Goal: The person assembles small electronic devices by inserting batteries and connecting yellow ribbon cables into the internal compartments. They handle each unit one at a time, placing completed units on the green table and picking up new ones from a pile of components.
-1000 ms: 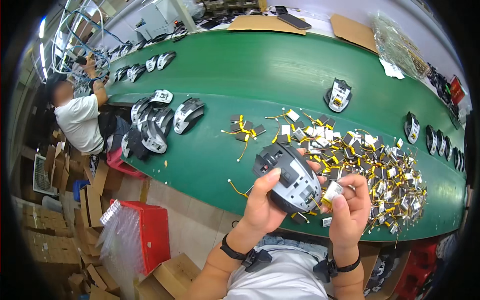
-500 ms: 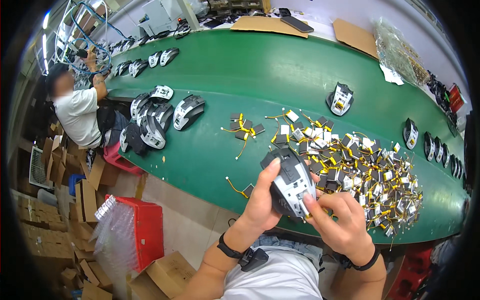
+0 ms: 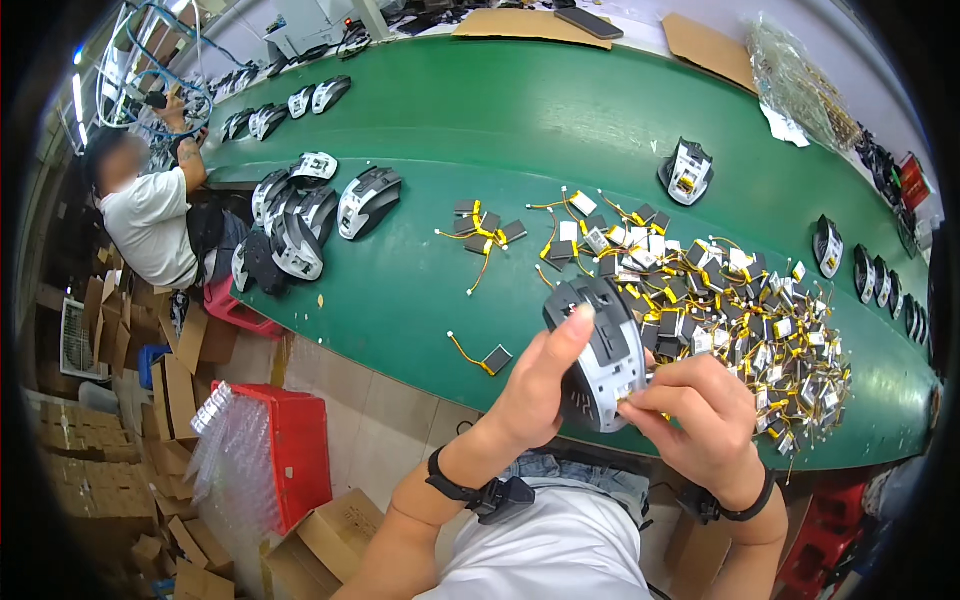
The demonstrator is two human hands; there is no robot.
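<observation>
My left hand [image 3: 540, 385] is wrapped round a black and silver-grey computer mouse [image 3: 603, 345], its underside turned up and its body tilted. With thumb and forefinger pinched together, my right hand [image 3: 697, 415] works at a recess near the mouse's lower end. Something small and pale shows at those fingertips, too covered to name. Beyond the hands spreads a heap of small battery packs [image 3: 740, 335] with yellow tape and thin wires. A single battery pack [image 3: 495, 360] lies left of the mouse, and a small group of them [image 3: 484, 232] lies farther off.
Several mice [image 3: 298, 235] are clustered at the left of the green bench [image 3: 420, 300]. Another mouse [image 3: 687, 172] lies beyond the heap, with more [image 3: 828, 247] along the right. A co-worker [image 3: 150, 225] sits at the far left. Beside the bench stands a red crate [image 3: 300, 455] with bubble wrap.
The mouse has shifted slightly right in my left hand and is turned more upright. My right thumb and forefinger, which were pressing on its lower part, now pinch at the recess.
</observation>
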